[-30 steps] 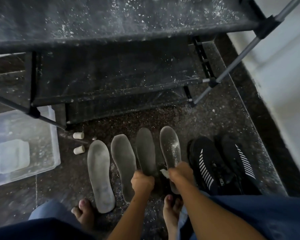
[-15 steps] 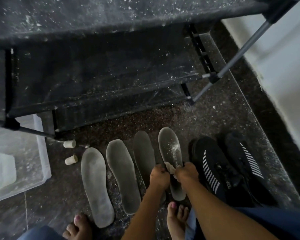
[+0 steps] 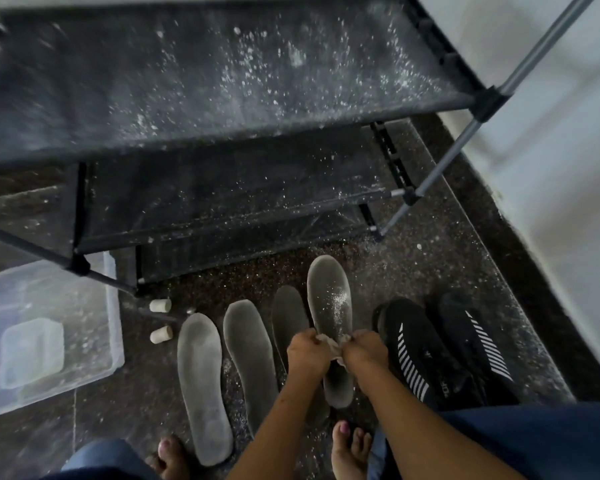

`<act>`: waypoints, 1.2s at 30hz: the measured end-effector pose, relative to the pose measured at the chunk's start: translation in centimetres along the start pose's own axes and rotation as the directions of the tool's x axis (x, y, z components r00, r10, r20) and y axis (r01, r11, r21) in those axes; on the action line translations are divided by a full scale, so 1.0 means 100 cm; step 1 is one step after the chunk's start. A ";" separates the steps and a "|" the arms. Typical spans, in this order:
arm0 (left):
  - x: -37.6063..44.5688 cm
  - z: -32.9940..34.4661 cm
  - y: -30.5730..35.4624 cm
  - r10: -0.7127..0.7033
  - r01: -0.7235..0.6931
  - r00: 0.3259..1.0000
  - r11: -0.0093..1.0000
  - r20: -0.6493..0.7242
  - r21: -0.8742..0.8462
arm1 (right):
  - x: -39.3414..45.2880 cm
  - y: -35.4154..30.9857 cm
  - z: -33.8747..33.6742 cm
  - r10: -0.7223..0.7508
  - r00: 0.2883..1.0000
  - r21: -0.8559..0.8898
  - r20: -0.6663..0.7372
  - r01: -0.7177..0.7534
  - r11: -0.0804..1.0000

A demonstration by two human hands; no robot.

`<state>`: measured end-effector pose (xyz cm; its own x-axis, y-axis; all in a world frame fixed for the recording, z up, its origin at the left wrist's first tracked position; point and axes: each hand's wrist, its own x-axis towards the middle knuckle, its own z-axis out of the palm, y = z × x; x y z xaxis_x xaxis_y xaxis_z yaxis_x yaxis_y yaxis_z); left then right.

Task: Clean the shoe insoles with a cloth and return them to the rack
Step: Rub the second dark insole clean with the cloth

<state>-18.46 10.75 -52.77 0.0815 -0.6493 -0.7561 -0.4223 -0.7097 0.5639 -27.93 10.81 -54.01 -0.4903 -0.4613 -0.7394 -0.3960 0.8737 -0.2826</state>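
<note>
four grey insoles, two black shoes, two small pale cylinders, one clear plastic tub, one rack, one cloth, two hands

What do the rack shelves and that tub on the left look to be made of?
Rack shelves: apparently black fabric, matte, dusted with white specks, slung between metal-looking grey poles. Tub: clear plastic, seemingly; the floor shows through its walls.
</note>
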 end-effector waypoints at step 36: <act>-0.231 -0.187 0.129 0.476 -0.322 0.879 0.541 -0.032 -0.777 | -0.276 -0.087 -0.204 -0.649 0.621 0.381 0.441 0.525 0.761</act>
<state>-8.91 11.48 -21.78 -0.1006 -0.9173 -0.3852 0.4468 -0.3876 0.8063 -26.77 12.80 -18.64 0.2945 -0.7850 -0.5450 -0.2633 0.4815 -0.8359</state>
